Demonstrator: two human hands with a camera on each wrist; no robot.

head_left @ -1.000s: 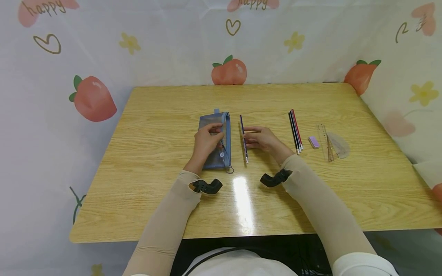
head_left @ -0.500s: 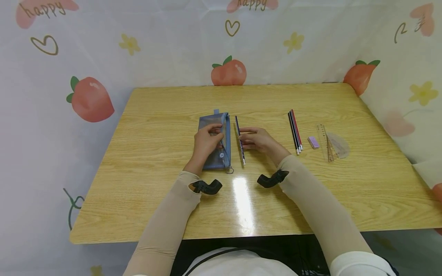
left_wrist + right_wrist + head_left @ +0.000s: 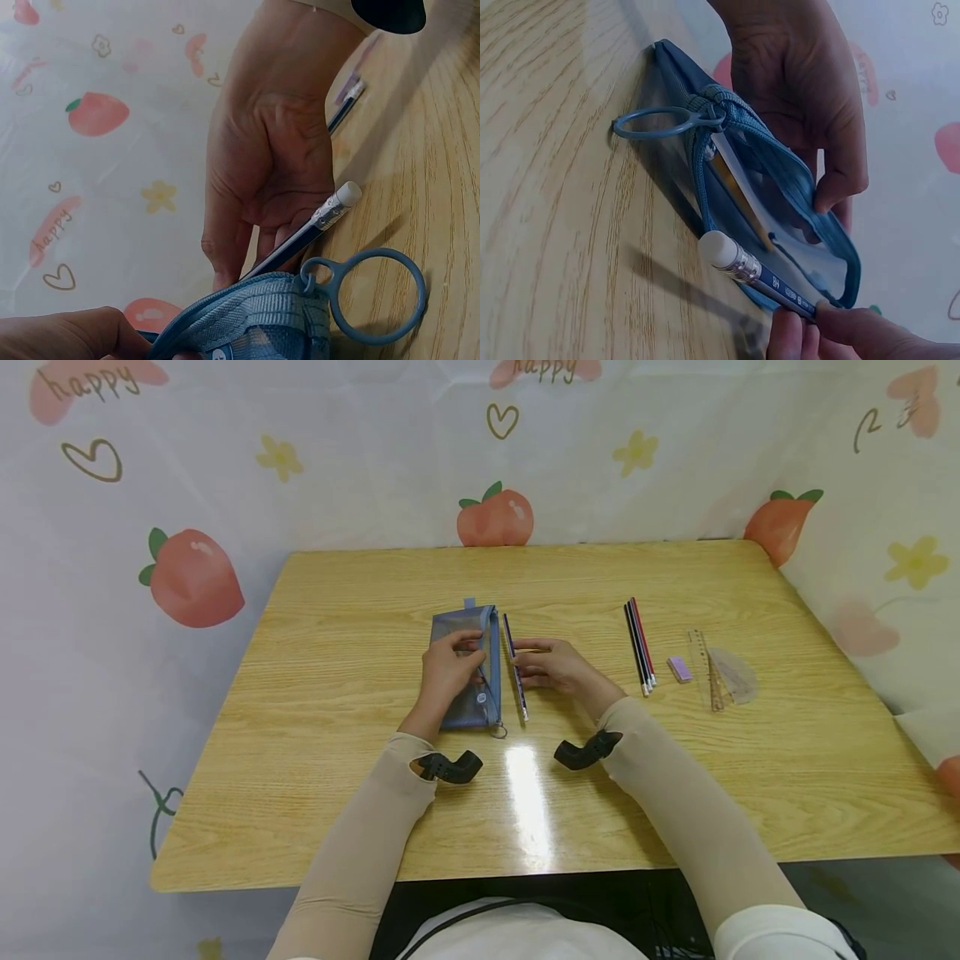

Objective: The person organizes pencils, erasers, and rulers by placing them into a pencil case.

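A blue mesh pencil case with a zip and a ring pull lies mid-table. My left hand pinches the upper edge of its mouth, which gapes in the right wrist view. Inside the case shows a yellowish-brown stick. My right hand pinches a dark blue pencil with a white eraser end, between thumb and fingers. The pencil runs alongside the case's open mouth, its eraser end toward the person, overlapping the mouth in the right wrist view.
To the right lie several pencils, a purple eraser, a clear ruler and a clear protractor. A printed cloth hangs behind the wooden table.
My right hand has moved left with the pencil, bringing it close to the pencil case's open side. My left hand stays in place on the case.
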